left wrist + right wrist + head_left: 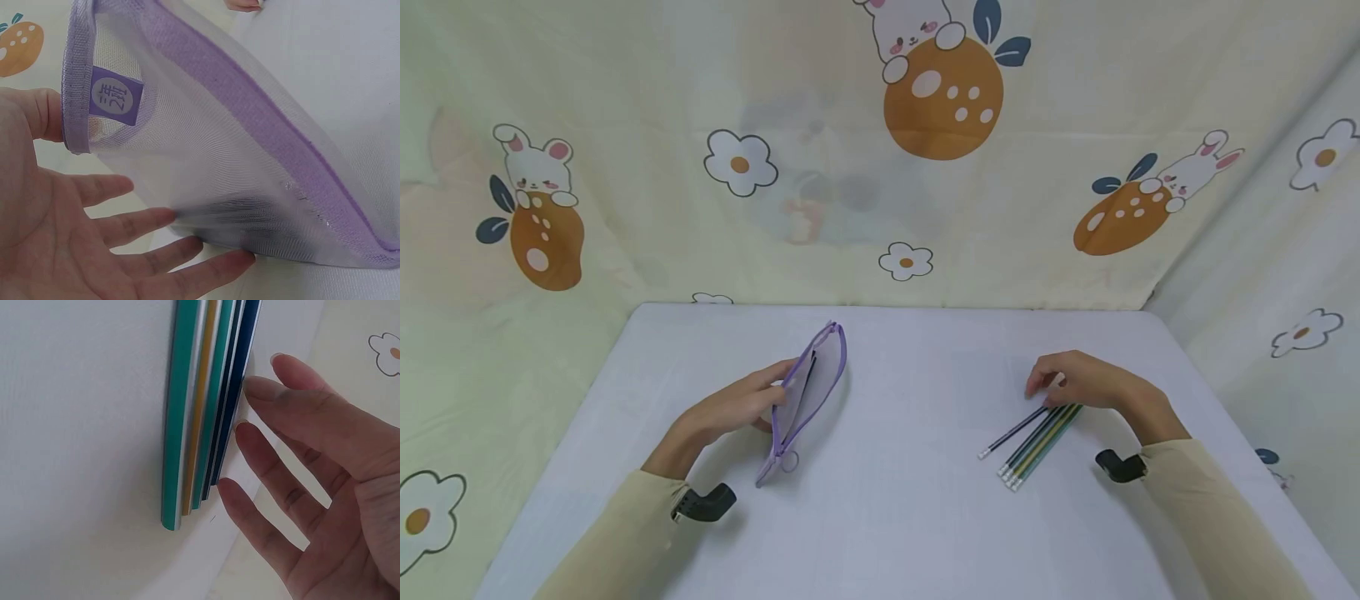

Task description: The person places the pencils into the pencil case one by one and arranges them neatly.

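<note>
Several slim multicoloured pencils [1037, 447] look light and stiff, pinchable mid-shaft, the right grip [1086, 381] spread, empty, the left grip [737, 407] holding a soft purple-edged mesh pouch [822, 375].

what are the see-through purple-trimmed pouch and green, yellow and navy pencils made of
The pouch looks like synthetic mesh: a fine weave shows. Its purple trim seems matte woven fabric, visibly textured. The pencils are likely painted wood, smooth and slightly shiny, maybe plastic.
</note>
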`<state>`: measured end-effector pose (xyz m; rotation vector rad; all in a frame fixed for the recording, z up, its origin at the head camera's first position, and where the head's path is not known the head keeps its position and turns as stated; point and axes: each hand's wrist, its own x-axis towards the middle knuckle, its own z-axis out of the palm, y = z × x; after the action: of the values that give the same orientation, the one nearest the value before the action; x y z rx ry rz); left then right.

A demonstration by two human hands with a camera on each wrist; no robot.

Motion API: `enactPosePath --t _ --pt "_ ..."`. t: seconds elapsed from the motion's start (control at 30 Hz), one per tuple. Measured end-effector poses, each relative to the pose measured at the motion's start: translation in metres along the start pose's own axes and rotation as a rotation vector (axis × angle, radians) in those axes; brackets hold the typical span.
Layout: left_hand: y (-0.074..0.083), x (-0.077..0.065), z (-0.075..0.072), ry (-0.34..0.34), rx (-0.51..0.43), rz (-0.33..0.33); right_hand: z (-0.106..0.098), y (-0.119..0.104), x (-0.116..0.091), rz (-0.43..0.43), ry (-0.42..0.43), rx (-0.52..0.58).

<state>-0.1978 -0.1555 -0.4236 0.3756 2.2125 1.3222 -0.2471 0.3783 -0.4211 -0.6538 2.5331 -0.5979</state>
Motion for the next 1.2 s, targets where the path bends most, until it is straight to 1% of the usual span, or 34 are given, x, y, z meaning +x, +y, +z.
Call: enactPosePath --t 0.23,0.47,0.57,0.7,0.87,1.2 --pt "0.002 0.000 -0.001 -0.003 0.003 -0.003 -0.002 -0.003 0.000 -0.011 -0.006 -0.002" --pt "0.003 -0.001 -0.002 -0.017 -0.003 0.014 0.001 -0.007 0.003 0.006 -0.062 0.025" --pt "0.002 -0.001 -0.002 -0.013 -0.001 0.008 0.004 -0.006 0.007 0.002 -0.064 0.001" --pt "0.002 -0.002 -0.002 -0.012 -0.001 0.002 0.008 -0.003 0.012 0.025 -0.058 -0.047" --pt "0.001 -0.003 -0.002 -0.010 -0.002 -0.006 0.008 -0.003 0.012 0.055 -0.037 -0.127" --pt "0.001 -0.003 -0.002 -0.001 0.005 -0.006 0.009 -0.006 0.013 0.071 -0.043 -0.202"
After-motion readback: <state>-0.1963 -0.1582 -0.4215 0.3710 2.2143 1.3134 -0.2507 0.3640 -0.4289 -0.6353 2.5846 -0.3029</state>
